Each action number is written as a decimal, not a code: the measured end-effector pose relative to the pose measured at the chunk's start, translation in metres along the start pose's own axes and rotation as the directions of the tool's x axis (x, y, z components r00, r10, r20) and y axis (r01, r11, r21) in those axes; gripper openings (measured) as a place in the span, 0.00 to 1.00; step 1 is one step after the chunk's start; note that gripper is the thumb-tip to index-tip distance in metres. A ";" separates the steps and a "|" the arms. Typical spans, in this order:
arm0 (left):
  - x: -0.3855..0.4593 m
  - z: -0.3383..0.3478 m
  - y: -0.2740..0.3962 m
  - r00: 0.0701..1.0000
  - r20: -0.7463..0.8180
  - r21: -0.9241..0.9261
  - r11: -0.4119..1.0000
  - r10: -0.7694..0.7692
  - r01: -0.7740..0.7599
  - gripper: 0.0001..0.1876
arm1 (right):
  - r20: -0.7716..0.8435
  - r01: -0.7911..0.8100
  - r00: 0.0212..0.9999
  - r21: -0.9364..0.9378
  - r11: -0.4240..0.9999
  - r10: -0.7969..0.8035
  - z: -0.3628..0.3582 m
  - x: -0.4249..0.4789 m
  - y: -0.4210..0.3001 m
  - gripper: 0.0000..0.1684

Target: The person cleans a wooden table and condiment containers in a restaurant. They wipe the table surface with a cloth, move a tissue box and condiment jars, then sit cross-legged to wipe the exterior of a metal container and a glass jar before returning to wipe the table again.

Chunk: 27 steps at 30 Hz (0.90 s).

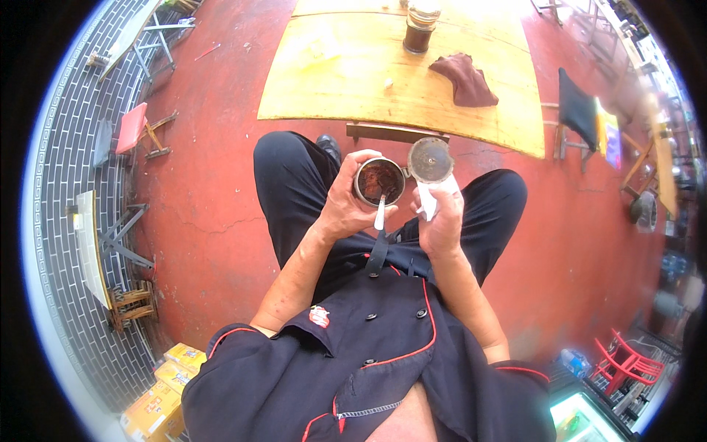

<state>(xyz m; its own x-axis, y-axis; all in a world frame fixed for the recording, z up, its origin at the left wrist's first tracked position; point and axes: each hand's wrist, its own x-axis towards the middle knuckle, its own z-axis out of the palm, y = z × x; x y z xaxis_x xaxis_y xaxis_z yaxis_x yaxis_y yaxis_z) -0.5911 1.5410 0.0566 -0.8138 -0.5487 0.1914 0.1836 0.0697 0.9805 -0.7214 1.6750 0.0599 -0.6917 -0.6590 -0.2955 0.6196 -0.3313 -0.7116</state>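
Note:
My left hand (345, 201) is wrapped around a small metal condiment pot (359, 190), tilted so that its mouth faces me. Inside lies dark red-brown paste (375, 178), probably a chilli sauce, part of it coating the wall. A spoon (380, 214) stands in the paste, its pale handle leaning out over the rim towards me. The pot's round lid (431, 160) is swung back on a hinge at the right side. My right hand (444, 212) grips a crumpled white tissue (429, 200) against the lid's near edge. Both hands are above my lap.
Ahead stands a wooden table (331, 83) bearing a brown cloth (467, 83) and a dark jar (418, 36). Folding stools, one with a red seat (132, 127) and one with a black seat (577, 108), flank me. Yellow cartons (154, 409) are stacked at the left rear.

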 end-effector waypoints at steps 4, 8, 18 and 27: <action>0.000 -0.003 -0.004 0.999 -0.033 0.026 1.000 -0.010 0.011 0.45 | -0.156 0.092 0.984 0.008 0.996 -0.090 -0.012 0.008 -0.009 0.18; 0.003 -0.003 0.002 0.999 -0.051 0.097 0.995 -0.003 0.008 0.45 | -0.120 0.332 0.924 -0.213 0.919 -0.362 -0.022 0.019 -0.018 0.13; 0.011 0.001 0.001 0.999 -0.032 0.033 0.999 0.002 -0.001 0.47 | -0.095 0.158 0.980 -0.174 0.972 -0.176 -0.004 0.026 -0.029 0.13; 0.020 -0.005 -0.007 0.986 -0.154 -0.082 0.995 -0.065 0.053 0.46 | 0.453 0.378 0.880 -0.481 0.791 -0.145 0.023 0.007 -0.040 0.14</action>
<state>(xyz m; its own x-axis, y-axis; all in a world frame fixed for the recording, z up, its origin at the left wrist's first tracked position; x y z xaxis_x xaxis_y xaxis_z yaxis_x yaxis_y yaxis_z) -0.6056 1.5257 0.0532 -0.7296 -0.6736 0.1181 0.1847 -0.0278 0.9824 -0.7425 1.6682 0.1004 -0.5305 -0.8374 0.1317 0.0506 -0.1863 -0.9812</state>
